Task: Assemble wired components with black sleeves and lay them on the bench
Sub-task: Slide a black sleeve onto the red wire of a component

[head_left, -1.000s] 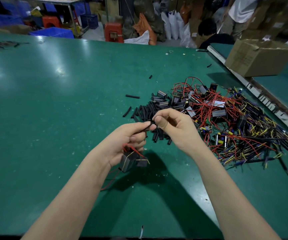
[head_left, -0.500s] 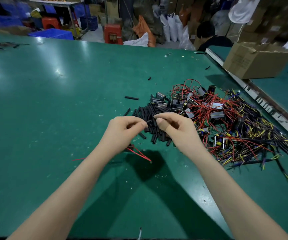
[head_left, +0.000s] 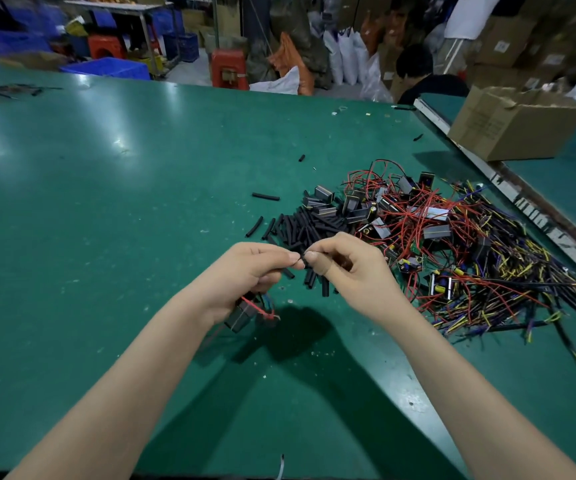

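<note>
Mid-assembly on one unit: my left hand (head_left: 245, 275) grips a wired component (head_left: 245, 315), its dark block hanging below my palm with red leads looping out, fingertips pinched at the lead's end. My right hand (head_left: 345, 268) pinches a black sleeve (head_left: 303, 260) against those fingertips; whether it is threaded on yet I cannot tell. No finished units laid apart that I can pick out, so most of the job looks to be left: the loose sleeve pile (head_left: 307, 226) and the tangle of unsleeved components (head_left: 452, 244) sit toward the right edge of the worktop (head_left: 106, 202). Left half and near edge give broad green room for laying down. A cardboard box (head_left: 515, 123) stands beyond the right edge on the neighbouring bench, well apart.
</note>
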Tool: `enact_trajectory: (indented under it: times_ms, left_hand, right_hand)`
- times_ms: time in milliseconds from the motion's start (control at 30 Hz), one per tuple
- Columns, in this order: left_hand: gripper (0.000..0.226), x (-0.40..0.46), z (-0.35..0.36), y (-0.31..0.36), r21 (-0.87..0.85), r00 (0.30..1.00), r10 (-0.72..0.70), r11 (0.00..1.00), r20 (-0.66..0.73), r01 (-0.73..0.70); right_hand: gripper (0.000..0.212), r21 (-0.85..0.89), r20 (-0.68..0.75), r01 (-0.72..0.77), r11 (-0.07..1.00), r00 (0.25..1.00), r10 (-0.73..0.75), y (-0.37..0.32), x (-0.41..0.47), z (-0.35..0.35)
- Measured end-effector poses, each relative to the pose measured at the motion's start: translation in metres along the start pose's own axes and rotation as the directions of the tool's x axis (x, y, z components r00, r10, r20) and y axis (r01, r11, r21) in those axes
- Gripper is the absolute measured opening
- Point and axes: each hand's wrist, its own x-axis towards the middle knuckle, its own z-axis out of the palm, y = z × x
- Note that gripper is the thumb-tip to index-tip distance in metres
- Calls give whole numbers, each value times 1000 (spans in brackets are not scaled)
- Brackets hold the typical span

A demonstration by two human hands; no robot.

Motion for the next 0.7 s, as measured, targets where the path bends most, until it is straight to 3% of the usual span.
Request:
enact_trajectory:
  times_ms: [67,133,167,200,233,267,300,400,467,533,700]
  left_hand:
    - [18,-1,-1,0,371,976,209,913,-66,-170]
    - [15,-3,-1,-3,765,869,493,550,27,-336]
    - [16,-4,0,-4,864,802,587,341,111,-370]
    - [16,-4,1,-5,903,746,642,196,177,-383]
    - [17,-4,3,-6,913,715,670,140,197,-383]
    - [17,-3,5,-5,908,725,669,185,164,-376]
    - [16,-3,6,-5,885,753,651,293,92,-361]
    - [14,2,6,-8,722,833,532,635,-153,-273]
    - [17,3,7,-11,570,874,428,787,-228,-236]
    - [18,3,9,-15,442,898,366,866,-245,-232]
    - [16,3,18,-24,236,925,275,948,-261,-215]
  right_hand:
    - [11,109,134,-281,954,955,266,-2,0,-1]
    - [14,259,266,-551,793,830,489,-4,2,-2]
    - [13,332,325,-656,678,754,570,-5,4,-2]
    - [12,392,378,-729,562,684,624,-5,5,-3]
    - [11,439,414,-762,475,641,646,-6,6,-3]
    - [9,479,423,-760,440,639,642,-5,6,-2]
    - [8,515,405,-729,451,670,622,-4,6,-1]
    - [11,583,215,-539,608,824,524,0,3,2]
    - [15,577,33,-412,705,874,484,1,2,3]
    - [18,567,-113,-330,754,876,469,0,3,7]
    - [16,573,-349,-198,795,819,455,-9,5,19]
